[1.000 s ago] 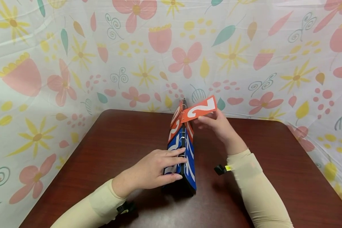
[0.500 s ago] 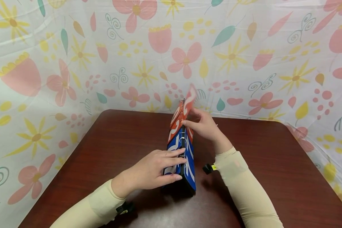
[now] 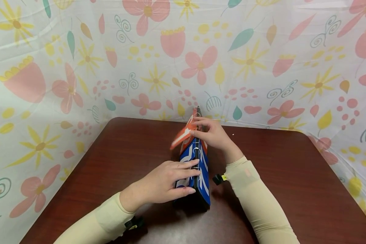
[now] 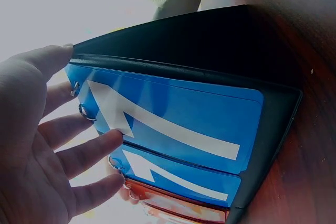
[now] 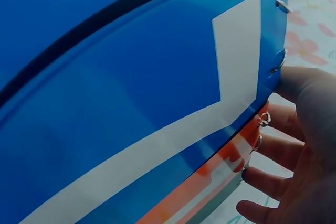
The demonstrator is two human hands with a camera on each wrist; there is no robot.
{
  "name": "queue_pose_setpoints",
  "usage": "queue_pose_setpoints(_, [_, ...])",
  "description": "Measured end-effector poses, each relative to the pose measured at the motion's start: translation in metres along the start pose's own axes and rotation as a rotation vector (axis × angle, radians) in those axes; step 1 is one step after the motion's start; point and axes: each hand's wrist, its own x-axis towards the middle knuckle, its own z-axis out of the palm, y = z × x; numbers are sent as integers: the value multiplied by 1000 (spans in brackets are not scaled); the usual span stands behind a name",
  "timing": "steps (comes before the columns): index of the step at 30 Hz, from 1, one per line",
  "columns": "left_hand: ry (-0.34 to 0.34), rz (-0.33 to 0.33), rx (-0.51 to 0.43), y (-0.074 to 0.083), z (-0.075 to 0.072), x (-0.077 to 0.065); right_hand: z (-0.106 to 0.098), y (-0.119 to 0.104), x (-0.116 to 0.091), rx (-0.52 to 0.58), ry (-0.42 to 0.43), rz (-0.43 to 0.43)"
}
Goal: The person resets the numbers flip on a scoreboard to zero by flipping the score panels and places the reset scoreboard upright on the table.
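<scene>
A black tent-shaped flip scoreboard stands on the table, its blue number cards near me and its red ones beyond. My left hand rests across the near end of the ridge. In the left wrist view its fingers extend over the rings beside the blue "1" cards, thumb at the frame's corner. At the red section, my right hand touches the ridge with thumb and fingers. A red card slants down on the left side below those fingertips. The right wrist view shows spread fingers beside the metal rings.
The scoreboard stands on a dark reddish-brown table. A white floral curtain hangs behind and to the left. Small black devices are strapped at both cream sleeves.
The red card has swung on its rings from the right side over the ridge to the left. My right hand has moved left to the ridge. The left hand has stayed in place.
</scene>
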Motion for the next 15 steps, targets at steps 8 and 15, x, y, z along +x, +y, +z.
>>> queue_pose_setpoints(8, [-10,-9,-5,0,-1,0,1,0,3,-99,-52,-12])
queue_pose_setpoints(15, [-8,-8,-2,0,0,-1,4,1,2,-160,-64,-15])
